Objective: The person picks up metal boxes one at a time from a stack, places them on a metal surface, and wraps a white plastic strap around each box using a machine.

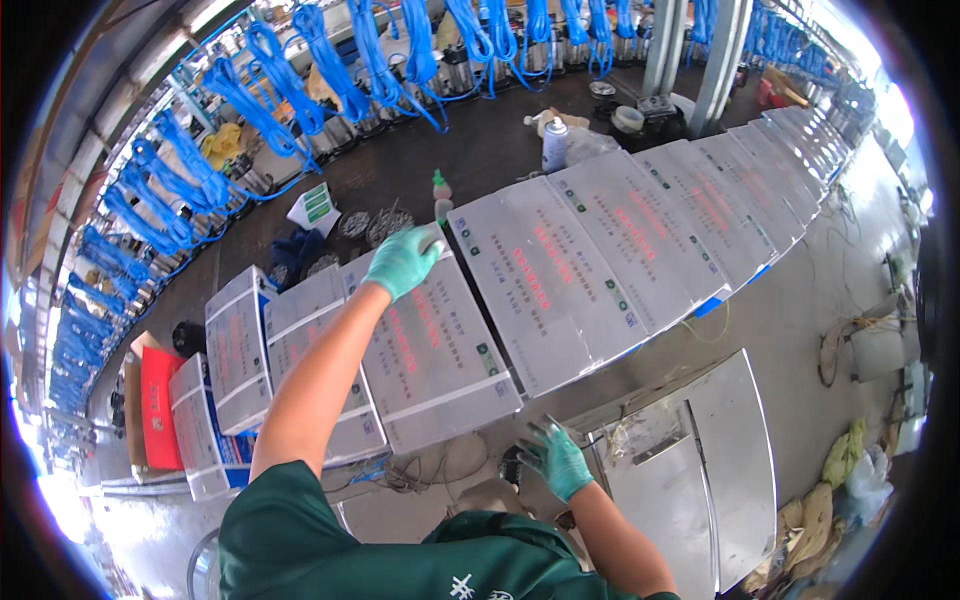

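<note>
Both my hands wear thin turquoise gloves. My left hand (405,262) reaches forward to the far end of a grey printed carton (430,340), its fingers bent over the far edge. A white strap runs across the near end of this carton. To its right, across a narrow dark gap, stands another grey carton (540,290). My right hand (556,458) is held low, near the corner of a metal-topped machine (655,500), with fingers spread and nothing in them.
More strapped cartons (238,350) stand to the left, beside a red box (160,408). The carton row curves away to the far right. Behind it are a spray can (554,145), a green-capped bottle (441,190) and hanging blue cable coils (330,65). Cables (410,475) lie below the cartons.
</note>
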